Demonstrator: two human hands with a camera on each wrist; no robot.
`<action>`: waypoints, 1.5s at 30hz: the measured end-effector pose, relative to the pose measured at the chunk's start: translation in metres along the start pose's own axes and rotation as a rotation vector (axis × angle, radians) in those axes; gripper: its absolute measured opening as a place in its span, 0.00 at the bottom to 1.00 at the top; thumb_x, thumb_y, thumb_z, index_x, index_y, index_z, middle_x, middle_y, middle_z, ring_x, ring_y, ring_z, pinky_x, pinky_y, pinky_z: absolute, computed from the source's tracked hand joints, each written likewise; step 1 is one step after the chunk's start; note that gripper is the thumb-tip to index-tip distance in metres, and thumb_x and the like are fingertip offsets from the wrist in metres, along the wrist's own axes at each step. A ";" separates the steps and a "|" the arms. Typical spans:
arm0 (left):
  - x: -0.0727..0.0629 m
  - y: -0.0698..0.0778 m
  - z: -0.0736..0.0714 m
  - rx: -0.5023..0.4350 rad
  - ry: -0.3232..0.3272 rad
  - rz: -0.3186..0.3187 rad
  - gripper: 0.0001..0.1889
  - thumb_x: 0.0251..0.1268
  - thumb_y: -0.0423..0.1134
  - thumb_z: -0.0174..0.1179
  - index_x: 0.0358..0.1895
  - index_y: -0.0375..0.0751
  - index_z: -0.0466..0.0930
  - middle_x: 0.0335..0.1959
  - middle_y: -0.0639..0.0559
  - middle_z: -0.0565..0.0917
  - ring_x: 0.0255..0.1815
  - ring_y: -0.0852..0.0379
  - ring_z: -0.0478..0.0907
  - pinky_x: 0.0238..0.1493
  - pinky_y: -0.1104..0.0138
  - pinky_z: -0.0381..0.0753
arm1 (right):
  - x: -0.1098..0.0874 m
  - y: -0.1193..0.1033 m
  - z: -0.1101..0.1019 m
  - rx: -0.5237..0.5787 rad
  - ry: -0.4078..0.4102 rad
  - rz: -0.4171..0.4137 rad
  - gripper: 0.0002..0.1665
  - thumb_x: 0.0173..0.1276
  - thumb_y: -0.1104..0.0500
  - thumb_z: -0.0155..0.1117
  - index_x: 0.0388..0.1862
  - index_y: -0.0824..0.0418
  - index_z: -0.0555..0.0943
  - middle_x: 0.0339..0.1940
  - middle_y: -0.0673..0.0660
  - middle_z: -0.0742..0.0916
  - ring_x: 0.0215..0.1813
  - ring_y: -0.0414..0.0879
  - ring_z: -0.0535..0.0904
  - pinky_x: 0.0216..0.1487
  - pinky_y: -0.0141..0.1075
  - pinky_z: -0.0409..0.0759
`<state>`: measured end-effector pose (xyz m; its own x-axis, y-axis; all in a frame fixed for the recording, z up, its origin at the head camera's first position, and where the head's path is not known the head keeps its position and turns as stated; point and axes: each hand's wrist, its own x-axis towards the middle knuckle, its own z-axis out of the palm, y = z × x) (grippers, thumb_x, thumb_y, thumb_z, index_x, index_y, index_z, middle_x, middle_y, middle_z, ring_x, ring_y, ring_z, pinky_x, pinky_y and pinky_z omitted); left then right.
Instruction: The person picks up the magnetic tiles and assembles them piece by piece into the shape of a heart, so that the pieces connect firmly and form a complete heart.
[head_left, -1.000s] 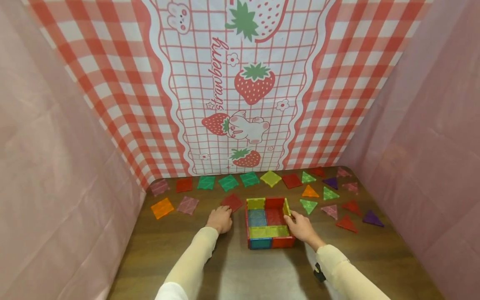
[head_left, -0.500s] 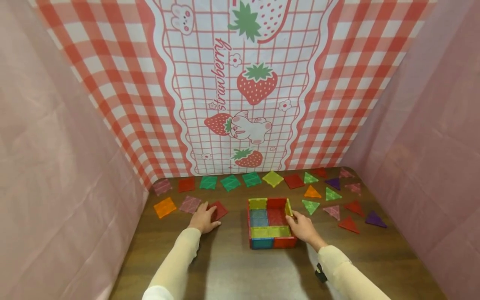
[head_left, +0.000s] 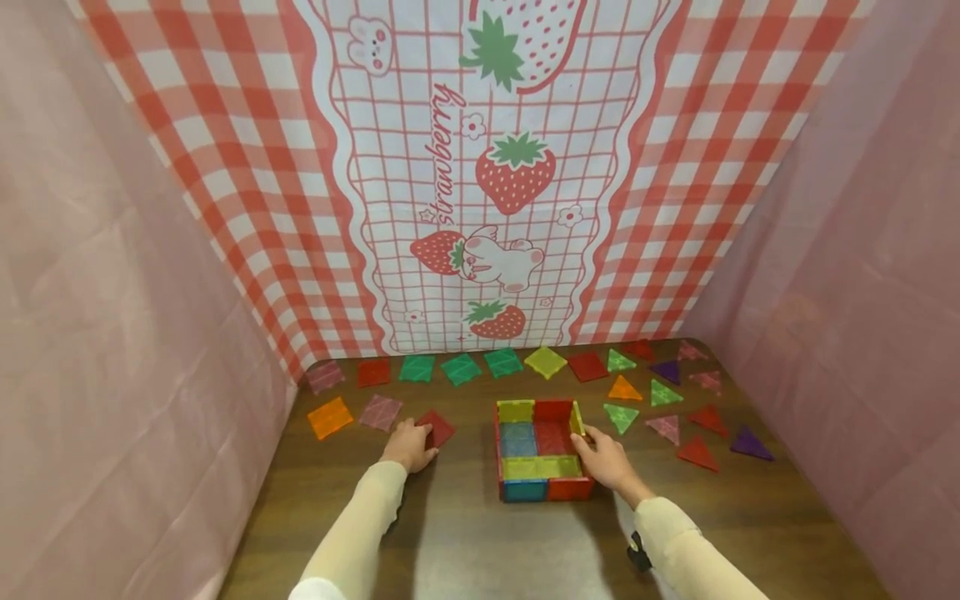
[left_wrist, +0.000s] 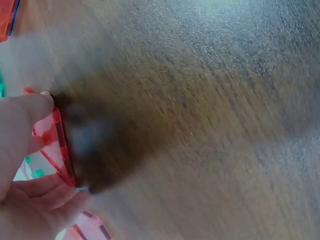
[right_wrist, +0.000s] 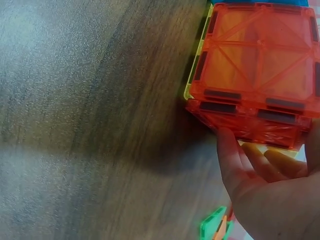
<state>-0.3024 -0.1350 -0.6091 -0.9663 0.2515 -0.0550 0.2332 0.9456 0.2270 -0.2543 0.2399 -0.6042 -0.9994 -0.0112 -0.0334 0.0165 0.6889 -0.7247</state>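
My left hand [head_left: 407, 447] is left of centre in the head view, at a red square magnetic tile [head_left: 437, 428]. In the left wrist view the thumb is at one end of that red tile [left_wrist: 59, 145] and curled fingers are at the other. To its right stands an open-topped box of magnetic tiles [head_left: 523, 490], with red, blue and yellow walls. My right hand [head_left: 607, 461] holds the box's right wall. In the right wrist view, fingers touch a red wall panel [right_wrist: 250, 129]; the fingers partly hide the panel's lower edge.
Green square tiles [head_left: 461, 368], a yellow tile [head_left: 546, 362] and red ones line the table's back edge. Pink [head_left: 381, 412] and orange [head_left: 330, 417] squares lie at the left. Several triangles [head_left: 698, 452] are spread at the right. Curtains enclose the table [head_left: 465, 550].
My left hand has moved left with the red tile, away from the box, and its fingers have drawn in around the tile. My right hand stays on the box.
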 end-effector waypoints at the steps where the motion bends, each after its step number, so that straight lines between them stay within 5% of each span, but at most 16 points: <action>1: -0.001 0.000 0.000 -0.009 -0.008 -0.002 0.26 0.63 0.44 0.70 0.61 0.36 0.79 0.53 0.31 0.79 0.56 0.35 0.77 0.57 0.44 0.79 | 0.001 0.002 0.002 0.005 0.001 0.004 0.33 0.81 0.46 0.53 0.71 0.70 0.72 0.56 0.69 0.86 0.55 0.62 0.84 0.57 0.58 0.80; 7: 0.000 -0.006 -0.004 -0.104 -0.034 -0.019 0.29 0.57 0.45 0.70 0.59 0.35 0.73 0.45 0.35 0.78 0.49 0.39 0.75 0.51 0.48 0.79 | 0.002 0.005 0.010 0.028 0.023 0.025 0.34 0.82 0.43 0.49 0.71 0.69 0.73 0.56 0.68 0.86 0.57 0.64 0.82 0.60 0.59 0.78; 12: 0.009 -0.003 -0.021 -0.215 0.015 -0.020 0.33 0.53 0.46 0.67 0.61 0.35 0.70 0.48 0.36 0.77 0.50 0.39 0.74 0.52 0.48 0.78 | 0.004 -0.002 0.010 0.042 0.024 0.032 0.35 0.82 0.42 0.46 0.72 0.68 0.71 0.63 0.71 0.82 0.64 0.69 0.77 0.64 0.63 0.73; 16: 0.017 0.011 -0.038 -0.293 0.047 0.018 0.36 0.56 0.48 0.67 0.67 0.39 0.68 0.58 0.37 0.76 0.59 0.40 0.73 0.58 0.47 0.78 | 0.006 -0.008 0.013 0.049 0.012 0.037 0.35 0.83 0.42 0.45 0.73 0.67 0.70 0.66 0.72 0.79 0.67 0.71 0.74 0.66 0.64 0.71; 21: 0.023 0.041 -0.054 -0.367 0.039 0.143 0.35 0.61 0.50 0.66 0.70 0.43 0.67 0.66 0.40 0.72 0.67 0.41 0.69 0.65 0.47 0.74 | 0.009 -0.013 0.021 0.061 0.005 0.054 0.36 0.82 0.40 0.44 0.74 0.66 0.69 0.67 0.71 0.79 0.67 0.70 0.74 0.66 0.64 0.71; 31: 0.026 0.081 -0.060 -0.212 -0.001 0.352 0.29 0.61 0.49 0.65 0.66 0.49 0.73 0.65 0.48 0.74 0.68 0.48 0.69 0.66 0.52 0.75 | 0.009 -0.015 0.028 0.072 0.023 0.051 0.36 0.81 0.40 0.47 0.73 0.65 0.71 0.67 0.71 0.79 0.67 0.71 0.74 0.66 0.64 0.72; 45: 0.032 0.080 -0.039 -0.094 -0.004 0.412 0.20 0.56 0.45 0.69 0.52 0.48 0.76 0.61 0.49 0.77 0.61 0.49 0.73 0.63 0.57 0.75 | 0.009 -0.015 0.026 0.078 -0.002 0.039 0.37 0.81 0.40 0.48 0.74 0.66 0.70 0.68 0.71 0.79 0.68 0.71 0.73 0.66 0.64 0.71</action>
<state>-0.3189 -0.0589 -0.5548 -0.7937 0.6058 0.0550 0.5890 0.7429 0.3181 -0.2628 0.2106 -0.6116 -0.9979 0.0137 -0.0639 0.0582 0.6302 -0.7742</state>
